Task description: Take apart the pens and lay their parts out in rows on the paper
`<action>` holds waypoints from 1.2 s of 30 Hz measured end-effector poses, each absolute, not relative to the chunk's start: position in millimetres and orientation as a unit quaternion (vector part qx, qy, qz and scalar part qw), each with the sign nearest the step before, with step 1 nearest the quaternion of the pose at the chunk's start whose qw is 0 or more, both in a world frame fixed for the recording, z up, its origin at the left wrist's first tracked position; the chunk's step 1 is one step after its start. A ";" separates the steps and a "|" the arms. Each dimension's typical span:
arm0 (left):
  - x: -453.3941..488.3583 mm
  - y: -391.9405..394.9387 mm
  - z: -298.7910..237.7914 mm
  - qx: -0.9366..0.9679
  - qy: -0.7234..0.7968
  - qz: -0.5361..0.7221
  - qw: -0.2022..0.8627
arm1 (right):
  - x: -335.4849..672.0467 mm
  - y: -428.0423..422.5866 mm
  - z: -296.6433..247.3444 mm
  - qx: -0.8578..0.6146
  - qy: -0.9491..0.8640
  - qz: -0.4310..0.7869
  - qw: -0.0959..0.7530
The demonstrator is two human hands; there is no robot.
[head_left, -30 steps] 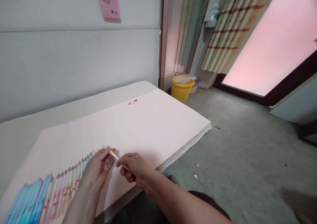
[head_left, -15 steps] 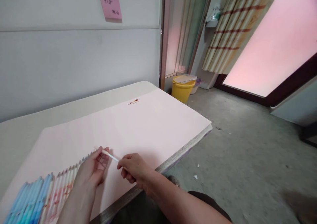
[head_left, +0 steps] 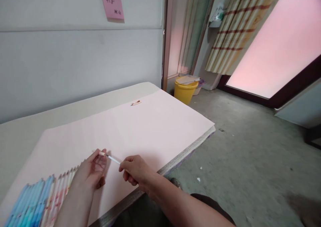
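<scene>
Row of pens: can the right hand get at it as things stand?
Probably not easily: the right hand grips a slim white stick, and the left forearm lies between that hand and the pens.

The left forearm (head_left: 77, 198) hides some pens (head_left: 27, 200); the bottom edge crops others. The right hand (head_left: 134, 170) covers 1 end of the tube (head_left: 114, 159). The note's (head_left: 112, 4) lower writing is too blurred to read.

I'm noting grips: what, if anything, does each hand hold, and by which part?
Left hand: a pale pen piece, around its middle. Right hand: a white rod, by its near end, partly hidden.
</scene>
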State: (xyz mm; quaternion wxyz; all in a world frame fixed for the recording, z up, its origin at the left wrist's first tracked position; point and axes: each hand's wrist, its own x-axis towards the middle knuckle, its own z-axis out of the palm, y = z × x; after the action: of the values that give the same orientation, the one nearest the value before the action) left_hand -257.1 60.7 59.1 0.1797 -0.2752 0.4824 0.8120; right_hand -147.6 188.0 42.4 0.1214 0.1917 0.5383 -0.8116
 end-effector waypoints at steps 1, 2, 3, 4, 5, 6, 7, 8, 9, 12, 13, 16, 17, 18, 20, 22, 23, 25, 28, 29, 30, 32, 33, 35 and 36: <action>-257.2 60.6 58.5 -0.272 0.483 0.813 0.180 | -147.7 187.9 42.2 0.192 0.539 -0.811 0.121; -257.6 60.2 57.5 -0.268 0.483 0.814 0.181 | -147.9 187.8 41.8 0.192 0.540 -0.811 0.120; -258.2 59.7 56.4 -0.263 0.482 0.815 0.184 | -148.2 187.7 41.1 0.191 0.540 -0.811 0.120; -258.7 59.1 55.1 -0.260 0.481 0.816 0.187 | -148.6 187.5 40.3 0.189 0.541 -0.810 0.120; -259.2 58.7 54.0 -0.257 0.479 0.817 0.190 | -149.1 187.3 39.4 0.188 0.544 -0.809 0.119; -259.3 58.6 53.1 -0.255 0.478 0.819 0.192 | -149.6 187.2 38.6 0.187 0.548 -0.807 0.118; -259.2 58.8 52.4 -0.252 0.476 0.819 0.195 | -150.1 187.2 38.1 0.186 0.554 -0.803 0.117; -258.9 59.3 52.0 -0.249 0.477 0.820 0.198 | -150.6 187.2 37.9 0.186 0.565 -0.795 0.117; -258.2 60.0 51.8 -0.246 0.479 0.819 0.199 | -151.0 187.4 38.2 0.188 0.586 -0.780 0.115; -256.2 62.9 50.7 -0.243 0.491 0.813 0.198 | -151.2 187.3 41.7 0.190 0.708 -0.677 0.066; -255.8 63.7 49.7 -0.244 0.494 0.811 0.198 | -150.9 186.9 43.3 0.187 0.758 -0.624 0.030; -255.8 64.5 44.7 -0.243 0.496 0.810 0.197 | -149.5 184.1 46.6 0.174 0.865 -0.466 -0.069; -256.1 64.3 42.7 -0.241 0.496 0.810 0.199 | -149.1 182.9 46.9 0.171 0.883 -0.430 -0.082; -256.3 64.0 40.7 -0.239 0.498 0.809 0.202 | -148.7 181.9 46.9 0.169 0.895 -0.404 -0.085; -256.6 63.4 37.1 -0.232 0.503 0.805 0.211 | -148.2 180.6 46.6 0.168 0.909 -0.373 -0.080; -256.4 63.3 34.6 -0.222 0.515 0.796 0.228 | -147.7 180.5 46.6 0.169 0.917 -0.354 -0.079; -256.0 63.5 33.9 -0.217 0.521 0.790 0.239 | -147.4 180.8 46.9 0.169 0.920 -0.346 -0.080; -254.5 64.6 33.7 -0.208 0.530 0.781 0.257 | -146.8 181.8 47.4 0.167 0.924 -0.334 -0.081; -249.7 68.1 35.7 -0.198 0.535 0.778 0.263 | -146.9 183.0 46.8 0.164 0.927 -0.327 -0.083; -247.5 69.6 36.6 -0.194 0.537 0.778 0.261 | -147.3 183.2 46.2 0.164 0.927 -0.328 -0.086; -245.2 71.2 37.5 -0.188 0.540 0.778 0.259 | -147.8 183.4 45.6 0.164 0.925 -0.332 -0.089; -240.9 74.2 38.7 -0.175 0.544 0.779 0.257 | -149.1 183.8 44.9 0.165 0.917 -0.351 -0.093; -239.1 75.5 38.9 -0.169 0.544 0.781 0.256 | -149.8 184.1 45.0 0.166 0.910 -0.368 -0.095; -236.6 77.4 38.9 -0.159 0.542 0.787 0.250 | -150.8 184.8 46.1 0.168 0.886 -0.422 -0.091; -235.8 77.9 38.9 -0.154 0.540 0.790 0.246 | -151.2 185.0 46.8 0.168 0.867 -0.463 -0.078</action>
State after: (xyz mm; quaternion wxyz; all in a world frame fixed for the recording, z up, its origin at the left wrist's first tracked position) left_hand -235.8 77.9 38.9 0.2459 -0.1541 0.5405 0.7897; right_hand -151.2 185.0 46.8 -0.0779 0.1683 0.8670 -0.4625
